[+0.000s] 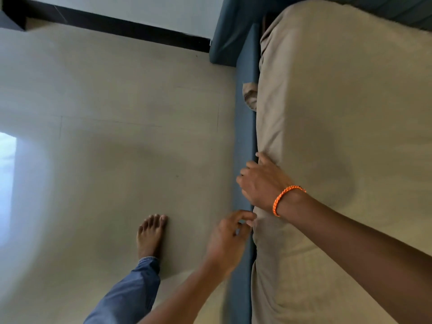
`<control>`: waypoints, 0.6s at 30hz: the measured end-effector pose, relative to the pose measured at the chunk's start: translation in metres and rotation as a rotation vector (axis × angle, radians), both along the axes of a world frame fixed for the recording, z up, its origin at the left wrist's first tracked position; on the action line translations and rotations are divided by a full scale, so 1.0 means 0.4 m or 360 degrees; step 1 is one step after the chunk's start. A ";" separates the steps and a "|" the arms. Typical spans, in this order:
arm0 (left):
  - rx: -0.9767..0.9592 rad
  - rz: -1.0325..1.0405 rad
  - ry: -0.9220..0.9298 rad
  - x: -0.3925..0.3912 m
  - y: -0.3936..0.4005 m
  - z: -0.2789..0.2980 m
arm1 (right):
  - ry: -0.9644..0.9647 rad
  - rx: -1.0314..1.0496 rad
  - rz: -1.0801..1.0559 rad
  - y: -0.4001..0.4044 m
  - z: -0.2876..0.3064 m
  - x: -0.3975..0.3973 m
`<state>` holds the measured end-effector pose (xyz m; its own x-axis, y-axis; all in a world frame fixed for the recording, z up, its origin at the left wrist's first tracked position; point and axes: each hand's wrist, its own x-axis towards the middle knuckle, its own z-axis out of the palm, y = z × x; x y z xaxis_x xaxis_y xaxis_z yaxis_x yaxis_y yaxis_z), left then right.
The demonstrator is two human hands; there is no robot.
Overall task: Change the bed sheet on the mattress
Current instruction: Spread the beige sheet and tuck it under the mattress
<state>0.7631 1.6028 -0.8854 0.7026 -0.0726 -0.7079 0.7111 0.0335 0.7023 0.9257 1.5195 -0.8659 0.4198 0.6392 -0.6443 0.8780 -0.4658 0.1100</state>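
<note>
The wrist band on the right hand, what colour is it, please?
Orange, braided wrist band, seen in the head view.

Counts at the bedside
Two hands, one bed sheet, one bare foot, one orange wristband.

Pale beige floor spreads left of the hands, w/ faint tile lines. Black skirting runs along a light wall far above them. Blue padded bed frame just beside them — bright glare patch at far left.
</note>
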 end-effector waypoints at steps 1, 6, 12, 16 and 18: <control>0.0005 0.0072 0.0025 0.016 0.014 0.004 | 0.0005 -0.0092 0.0028 0.005 0.008 0.029; 0.0203 0.0210 -0.0013 0.146 0.049 -0.030 | -0.0146 -0.0205 0.0131 0.046 0.018 0.238; 0.0266 0.0163 -0.0129 0.423 0.023 -0.046 | -0.0220 -0.0452 0.0200 0.138 -0.039 0.474; 0.0167 0.0162 -0.0075 0.537 -0.022 -0.032 | -0.0062 -0.0361 0.0173 0.158 0.004 0.561; 0.0123 0.0190 0.0023 0.577 -0.047 -0.011 | -0.0035 -0.0306 0.0174 0.163 0.029 0.590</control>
